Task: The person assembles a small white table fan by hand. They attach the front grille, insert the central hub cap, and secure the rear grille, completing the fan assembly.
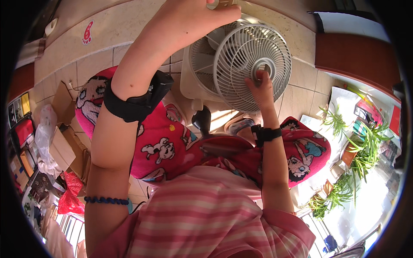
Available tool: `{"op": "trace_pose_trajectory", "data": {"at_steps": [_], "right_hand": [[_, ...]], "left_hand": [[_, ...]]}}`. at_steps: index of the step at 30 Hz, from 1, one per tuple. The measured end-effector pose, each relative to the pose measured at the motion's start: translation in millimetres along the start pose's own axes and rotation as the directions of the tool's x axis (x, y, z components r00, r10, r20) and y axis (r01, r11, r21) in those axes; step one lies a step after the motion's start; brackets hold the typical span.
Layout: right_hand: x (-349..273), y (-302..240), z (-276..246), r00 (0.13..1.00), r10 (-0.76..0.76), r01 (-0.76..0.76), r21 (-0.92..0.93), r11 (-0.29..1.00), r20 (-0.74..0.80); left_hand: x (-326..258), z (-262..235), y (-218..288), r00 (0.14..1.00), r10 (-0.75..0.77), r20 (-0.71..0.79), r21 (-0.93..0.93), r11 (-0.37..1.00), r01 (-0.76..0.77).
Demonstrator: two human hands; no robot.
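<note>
Striped pink-and-white shirt fabric (202, 210) fills the bottom of the view, closest to the lens, and both bare forearms rise out of it toward a white desk fan (241, 64) held up in front of the person. That fan's round wire grille (253, 68) faces the camera, its flat face turned toward the fingers and its boxy white housing (191, 75) lying behind and to the left of the grille. The right hand (259, 86) rests against the grille just below the grey hub (263, 68), fingers straight and together, tips pressed to the wires rather than hooked through them; the hub sits directly above the fingertips, touching or nearly so. The left hand (189, 21) is higher and farther left, curled over the fan's top edge, where a small beige part (221, 3) shows at the knuckles; its fingers appear closed over that edge, though their tips are hidden behind the hand. So the right hand is nearer the grille centre, the left nearer the top rim. Each wrist carries a black strap (137, 101), and a blue beaded bracelet (106, 200) circles the left forearm. Beneath the fan lies a pink cartoon-print blanket (167, 142) over the lap, with tiled floor (301, 86), cardboard boxes (64, 142) to the left and spiky green plants (361, 150) to the right.
</note>
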State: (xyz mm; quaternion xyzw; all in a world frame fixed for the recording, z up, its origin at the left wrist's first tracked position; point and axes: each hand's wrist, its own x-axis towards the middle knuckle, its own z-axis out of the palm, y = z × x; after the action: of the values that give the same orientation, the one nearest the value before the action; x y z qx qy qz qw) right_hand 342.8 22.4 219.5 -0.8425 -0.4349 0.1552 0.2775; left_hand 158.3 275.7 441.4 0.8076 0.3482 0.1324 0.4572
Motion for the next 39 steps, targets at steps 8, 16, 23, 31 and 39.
{"op": "trace_pose_trajectory", "data": {"at_steps": [8,16,23,31,39], "right_hand": [[7.9,-35.6,71.5,0.989,-0.106,0.124,-0.179,0.976,0.106],[7.5,-45.9,77.7,0.996,-0.093,0.088,-0.213,0.973,-0.012],[10.0,-10.6,43.3,0.971,-0.036,0.008,-0.122,0.993,-0.234],[48.3,-35.0,53.6,0.992,-0.109,0.123,-0.283,0.951,0.064],[62.0,-43.5,44.5,0.980,-0.110,0.165,-0.367,0.915,0.167]], "left_hand": [[-1.5,-2.2,-6.2,0.999,0.004,0.034,0.051,0.999,-0.006],[2.8,-1.2,-14.6,0.994,-0.060,0.093,0.132,0.990,0.047],[8.2,22.4,-11.3,0.964,-0.182,0.196,0.483,0.873,0.066],[14.7,17.3,-13.3,0.964,-0.151,0.220,0.482,0.876,0.027],[14.6,15.4,-8.6,0.962,-0.124,0.243,0.434,0.901,0.007]]}}
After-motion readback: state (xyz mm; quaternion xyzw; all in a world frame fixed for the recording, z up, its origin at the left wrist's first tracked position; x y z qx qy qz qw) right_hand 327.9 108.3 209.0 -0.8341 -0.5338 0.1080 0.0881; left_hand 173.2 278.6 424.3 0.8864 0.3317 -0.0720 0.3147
